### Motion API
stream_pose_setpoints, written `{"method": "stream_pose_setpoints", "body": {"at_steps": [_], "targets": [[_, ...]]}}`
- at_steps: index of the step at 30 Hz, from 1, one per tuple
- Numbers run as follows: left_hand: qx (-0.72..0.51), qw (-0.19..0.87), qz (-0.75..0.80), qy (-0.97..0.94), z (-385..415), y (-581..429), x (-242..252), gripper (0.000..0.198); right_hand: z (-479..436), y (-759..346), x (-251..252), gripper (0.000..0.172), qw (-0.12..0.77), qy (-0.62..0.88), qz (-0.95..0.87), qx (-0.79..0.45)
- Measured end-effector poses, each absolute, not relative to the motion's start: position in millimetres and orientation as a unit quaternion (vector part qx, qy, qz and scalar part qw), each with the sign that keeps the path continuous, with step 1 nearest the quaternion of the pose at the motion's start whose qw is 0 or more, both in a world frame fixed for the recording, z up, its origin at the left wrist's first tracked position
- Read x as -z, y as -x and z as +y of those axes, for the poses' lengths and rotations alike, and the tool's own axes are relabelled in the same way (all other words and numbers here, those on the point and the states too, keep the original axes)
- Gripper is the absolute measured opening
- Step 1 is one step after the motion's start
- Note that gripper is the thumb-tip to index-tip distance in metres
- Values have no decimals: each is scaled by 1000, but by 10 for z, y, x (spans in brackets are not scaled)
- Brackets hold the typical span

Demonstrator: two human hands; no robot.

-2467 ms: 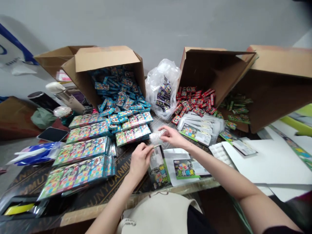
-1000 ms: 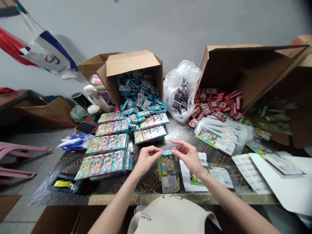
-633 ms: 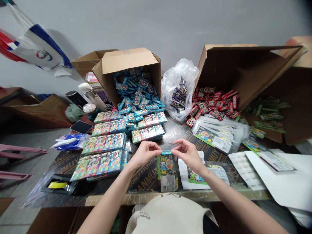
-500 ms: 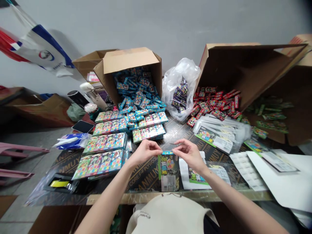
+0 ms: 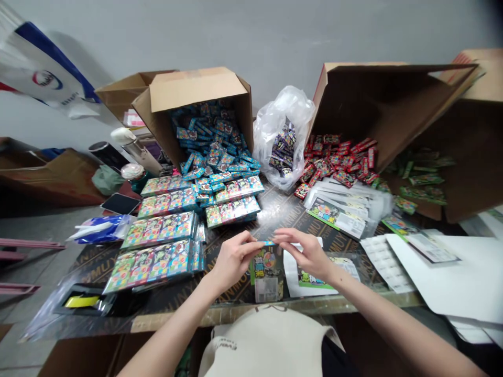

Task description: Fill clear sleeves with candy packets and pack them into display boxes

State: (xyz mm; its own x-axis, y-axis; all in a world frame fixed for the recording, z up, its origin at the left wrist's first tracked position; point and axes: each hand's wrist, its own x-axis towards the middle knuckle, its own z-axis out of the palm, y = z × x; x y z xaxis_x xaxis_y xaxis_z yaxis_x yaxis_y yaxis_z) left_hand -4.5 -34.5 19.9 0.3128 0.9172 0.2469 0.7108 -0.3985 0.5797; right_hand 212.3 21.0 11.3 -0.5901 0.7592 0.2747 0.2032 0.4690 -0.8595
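My left hand [image 5: 234, 257] and my right hand [image 5: 304, 251] meet over the front middle of the table, fingers closed in a pinch. Between their fingertips shows a small blue box [image 5: 269, 243], mostly covered by the fingers. Just below it lies a clear printed bag [image 5: 269, 288] with green and dark artwork. Beside that, under my right hand, a white sheet [image 5: 291, 280] carries another printed bag [image 5: 314, 280]. To the left of my left hand stand stacks of wrapped multi-coloured packs [image 5: 151, 264].
At the back, an open carton [image 5: 200, 89] spills blue boxes [image 5: 220, 157]. A clear plastic bag [image 5: 283, 104] holds purple packets. Red packets [image 5: 338, 159] spill from a larger carton [image 5: 361, 104]. Printed bags [image 5: 338, 214] are fanned out at right, near white sheets [image 5: 451, 272].
The whole view has shifted slightly, so things sit further left. My fingertips have come closer together, and less of the blue box shows between them.
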Motion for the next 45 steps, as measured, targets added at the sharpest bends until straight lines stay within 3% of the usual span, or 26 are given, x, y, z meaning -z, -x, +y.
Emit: {"method": "stream_pose_setpoints", "body": {"at_steps": [5, 11, 15, 18, 23, 28, 31, 33, 37, 39, 42, 45], "targets": [[-316, 214, 534, -755, -349, 18, -172, 25, 509, -1999, -489, 10, 362, 343, -786, -366], [-432, 300, 579, -623, -285, -69, -166, 1, 637, -1745, -544, 19, 174, 279, -810, -486], [-441, 297, 575, -622, -290, -86, -169, 4, 630, -1674, -445, 21, 134, 278, -773, -554], [-433, 269, 578, -637, -303, -113, -179, 4, 639, -1654, -418, 21, 120, 275, -755, -582], [-433, 221, 614, -621, -288, -183, -122, 23, 670, -1641, -335, 22, 119, 274, -769, -566], [-435, 216, 620, -616, -286, -215, -102, 20, 644, -1616, -169, 25, 166, 297, -711, -615], [-459, 276, 629, -564, -309, -245, -35, 19, 638, -1630, -82, 42, 208, 315, -636, -673], [-475, 374, 612, -510, -339, -273, 64, 29, 666, -1717, -36, 46, 218, 327, -622, -677], [-457, 521, 557, -458, -457, -250, 134, 28, 703, -2151, 85, 36, 218, 424, -734, -483], [-451, 467, 576, -497, -509, -168, -2, 27, 651, -2421, 192, 29, 137, 461, -806, -345], [-449, 231, 616, -605, -456, -2, -274, 32, 478, -2717, 374, 35, 2, 475, -855, -208], [-419, 4, 606, -676, -202, 95, -283, 41, 304, -2817, 509, 50, -21, 495, -863, -100]]}}
